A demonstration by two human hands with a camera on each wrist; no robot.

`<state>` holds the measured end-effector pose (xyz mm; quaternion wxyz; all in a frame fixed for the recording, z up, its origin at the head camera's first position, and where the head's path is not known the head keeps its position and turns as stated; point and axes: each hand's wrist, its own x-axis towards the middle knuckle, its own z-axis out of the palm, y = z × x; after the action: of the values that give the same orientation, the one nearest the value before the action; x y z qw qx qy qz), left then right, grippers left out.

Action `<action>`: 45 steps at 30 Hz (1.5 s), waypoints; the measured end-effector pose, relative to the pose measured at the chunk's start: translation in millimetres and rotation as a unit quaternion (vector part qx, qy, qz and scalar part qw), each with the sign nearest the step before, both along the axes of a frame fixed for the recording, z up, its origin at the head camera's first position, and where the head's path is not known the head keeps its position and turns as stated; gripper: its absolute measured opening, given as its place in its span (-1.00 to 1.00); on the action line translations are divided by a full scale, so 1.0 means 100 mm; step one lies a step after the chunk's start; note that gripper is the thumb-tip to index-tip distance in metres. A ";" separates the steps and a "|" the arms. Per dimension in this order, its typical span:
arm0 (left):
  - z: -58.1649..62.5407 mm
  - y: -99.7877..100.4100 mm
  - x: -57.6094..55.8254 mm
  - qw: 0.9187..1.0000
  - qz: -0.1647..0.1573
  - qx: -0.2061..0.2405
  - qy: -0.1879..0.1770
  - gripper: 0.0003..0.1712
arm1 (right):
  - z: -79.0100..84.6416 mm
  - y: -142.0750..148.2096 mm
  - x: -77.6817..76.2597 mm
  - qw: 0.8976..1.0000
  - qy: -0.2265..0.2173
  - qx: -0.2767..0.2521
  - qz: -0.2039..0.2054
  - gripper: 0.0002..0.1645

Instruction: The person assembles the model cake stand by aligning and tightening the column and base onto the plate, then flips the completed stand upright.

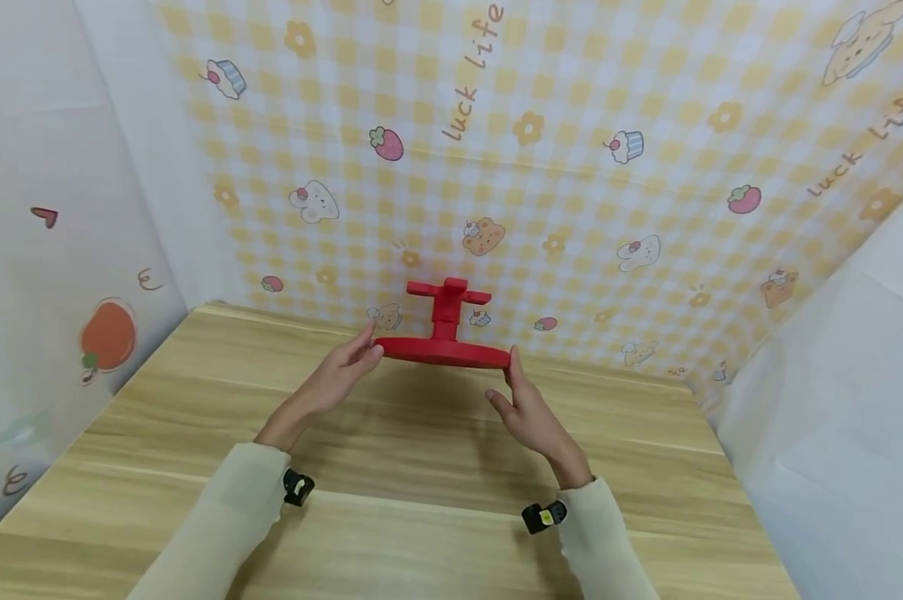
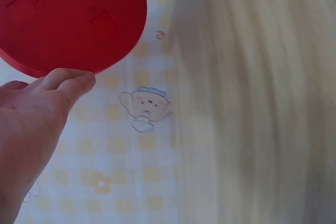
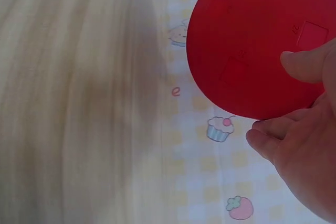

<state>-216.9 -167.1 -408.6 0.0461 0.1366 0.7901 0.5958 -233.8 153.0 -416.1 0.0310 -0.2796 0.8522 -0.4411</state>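
Note:
A red stand is held up off the wooden table, its round base in both hands. From the base's far side a post with short arms sticks up. The left hand grips the base's left edge between thumb and fingers. At the right edge the right hand holds the rim with its fingers, thumb apart from it on the near side. Square recesses with small numbers mark the base's flat face in the wrist views. The left fingertips lie against the rim; the other fingers' ends are partly hidden.
The wooden table spreads beneath the hands. A yellow checked cloth with printed cartoons hangs close behind the stand. White cloth walls border the table at left and right. Both wrists wear black bands over pale sleeves.

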 end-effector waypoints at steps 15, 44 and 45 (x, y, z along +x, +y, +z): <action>0.11 0.10 -0.04 1.000 0.015 0.009 0.017 -0.29 | 0.12 0.00 0.01 1.000 -0.002 -0.023 -0.020 0.13; 0.24 0.24 -0.10 0.999 0.027 -0.036 0.015 -0.14 | 0.28 -0.01 -0.12 0.996 0.017 -0.076 -0.048 0.06; 0.25 0.25 -0.11 0.999 0.025 -0.036 0.017 -0.14 | 0.28 0.00 -0.12 0.996 0.017 -0.078 -0.048 0.05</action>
<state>-227.8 -142.3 -383.5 0.0231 0.1251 0.8150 0.5653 -245.8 152.6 -387.9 -0.0270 -0.2473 0.8279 -0.5027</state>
